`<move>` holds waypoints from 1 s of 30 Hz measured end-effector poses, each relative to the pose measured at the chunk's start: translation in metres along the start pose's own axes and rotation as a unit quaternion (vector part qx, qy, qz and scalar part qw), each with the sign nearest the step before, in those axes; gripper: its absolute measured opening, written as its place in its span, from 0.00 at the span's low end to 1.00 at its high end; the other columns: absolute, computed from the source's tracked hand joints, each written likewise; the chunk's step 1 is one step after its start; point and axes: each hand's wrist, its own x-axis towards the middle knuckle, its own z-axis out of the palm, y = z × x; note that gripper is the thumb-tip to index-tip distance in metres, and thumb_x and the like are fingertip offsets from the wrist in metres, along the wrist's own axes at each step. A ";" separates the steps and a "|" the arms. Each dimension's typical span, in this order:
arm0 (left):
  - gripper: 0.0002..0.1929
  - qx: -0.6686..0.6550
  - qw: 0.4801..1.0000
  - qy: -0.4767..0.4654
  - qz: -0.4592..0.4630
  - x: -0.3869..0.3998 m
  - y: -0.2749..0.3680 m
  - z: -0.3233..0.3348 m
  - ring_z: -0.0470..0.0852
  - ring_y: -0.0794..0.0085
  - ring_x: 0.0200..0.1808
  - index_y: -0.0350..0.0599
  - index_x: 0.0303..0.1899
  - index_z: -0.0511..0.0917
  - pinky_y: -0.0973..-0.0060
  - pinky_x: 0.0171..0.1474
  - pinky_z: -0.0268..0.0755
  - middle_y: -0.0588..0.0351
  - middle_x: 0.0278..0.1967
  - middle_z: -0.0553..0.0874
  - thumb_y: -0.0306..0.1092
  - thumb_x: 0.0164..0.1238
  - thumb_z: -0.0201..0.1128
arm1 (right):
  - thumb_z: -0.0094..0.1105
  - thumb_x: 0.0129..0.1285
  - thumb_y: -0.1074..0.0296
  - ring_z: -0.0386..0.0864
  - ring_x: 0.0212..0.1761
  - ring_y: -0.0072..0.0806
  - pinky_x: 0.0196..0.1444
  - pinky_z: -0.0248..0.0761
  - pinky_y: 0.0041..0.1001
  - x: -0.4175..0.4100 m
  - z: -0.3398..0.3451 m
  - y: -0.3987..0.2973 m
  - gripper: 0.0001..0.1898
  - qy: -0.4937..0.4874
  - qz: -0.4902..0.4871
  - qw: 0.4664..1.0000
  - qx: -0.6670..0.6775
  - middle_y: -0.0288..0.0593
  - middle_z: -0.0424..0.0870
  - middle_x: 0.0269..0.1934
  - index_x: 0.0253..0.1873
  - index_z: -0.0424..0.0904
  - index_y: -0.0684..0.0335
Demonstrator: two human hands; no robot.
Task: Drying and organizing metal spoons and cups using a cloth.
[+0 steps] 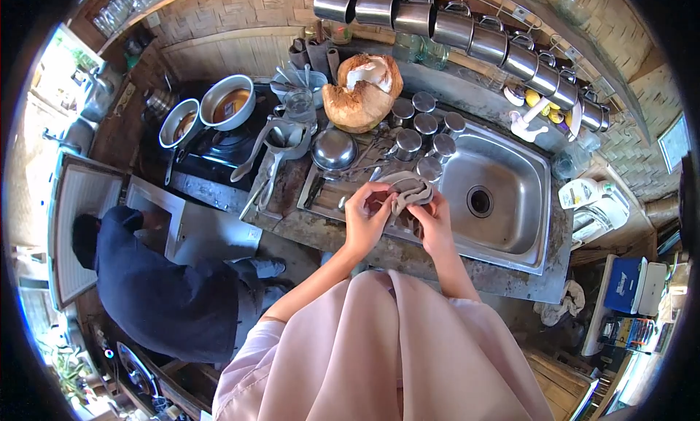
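My left hand (367, 210) and my right hand (433, 220) pinch a bunched grey-brown cloth (414, 190) between them. They hold it above the front of the ribbed drainboard, just left of the basin of a stainless steel sink (500, 164). Whether anything lies inside the folds cannot be seen. Behind the cloth, several metal mugs (408, 143) stand upside down on the drainboard. An overturned steel bowl (334, 149) rests to their left, with loose cutlery (375, 174) close to my left hand.
An opened coconut (358, 110) sits behind the bowl. Two pots (227, 102) of brown liquid stand on a black stove (219, 153) at left. A person in dark clothing (164, 290) bends at an open white cabinet (164, 202). Steel mugs (454, 30) hang above; a dish-soap bottle (579, 194) is right.
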 end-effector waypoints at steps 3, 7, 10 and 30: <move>0.08 0.046 0.999 -0.012 0.008 0.001 -0.005 -0.004 0.81 0.80 0.37 0.31 0.43 0.75 0.83 0.41 0.73 0.56 0.38 0.82 0.16 0.62 0.59 | 0.58 0.58 0.81 0.78 0.45 0.22 0.50 0.70 0.24 -0.001 -0.001 0.013 0.16 0.035 -0.016 0.998 -0.048 0.40 0.81 0.43 0.52 0.73 0.69; 0.06 0.143 0.989 -0.032 -0.017 0.000 0.012 -0.008 0.80 0.76 0.27 0.36 0.39 0.76 0.80 0.32 0.70 0.53 0.29 0.82 0.18 0.60 0.60 | 0.59 0.59 0.80 0.78 0.42 0.21 0.48 0.70 0.21 0.001 -0.002 0.014 0.12 0.169 -0.045 0.985 -0.004 0.39 0.82 0.42 0.48 0.76 0.69; 0.03 0.232 0.967 -0.101 -0.019 -0.003 0.014 -0.023 0.78 0.67 0.24 0.36 0.39 0.74 0.73 0.29 0.67 0.47 0.26 0.79 0.22 0.65 0.55 | 0.61 0.59 0.77 0.78 0.41 0.20 0.45 0.70 0.22 0.005 -0.010 -0.001 0.12 0.182 -0.059 0.981 0.014 0.38 0.82 0.42 0.48 0.76 0.68; 0.05 0.438 0.824 -0.354 0.062 0.031 0.085 -0.066 0.79 0.46 0.31 0.42 0.35 0.76 0.58 0.33 0.70 0.43 0.26 0.80 0.32 0.65 0.55 | 0.71 0.47 0.78 0.80 0.37 0.22 0.41 0.73 0.23 0.015 -0.032 -0.001 0.14 0.005 0.022 0.961 -0.275 0.40 0.85 0.35 0.41 0.81 0.68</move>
